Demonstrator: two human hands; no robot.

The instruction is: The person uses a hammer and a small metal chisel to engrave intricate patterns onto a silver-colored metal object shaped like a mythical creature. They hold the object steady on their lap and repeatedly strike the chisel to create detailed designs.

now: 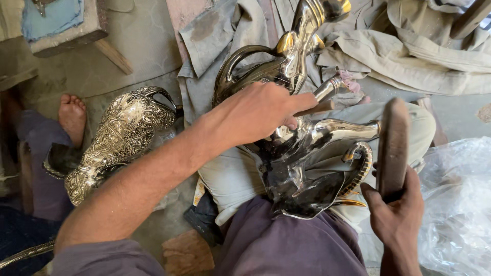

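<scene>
Right hand (396, 214), fingers clamped on upright wooden mallet (393, 148); left hand (258, 112) grips chisel (327, 92) pointing up-right.

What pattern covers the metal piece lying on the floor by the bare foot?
Dense engraved floral scrollwork, silver on gold, covers the metal piece; the head view shows it.

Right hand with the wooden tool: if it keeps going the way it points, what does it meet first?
Probably the shiny metal figure. The right hand aims its wooden tool up and slightly left, alongside the figure's curved part; depth is unclear.
</scene>
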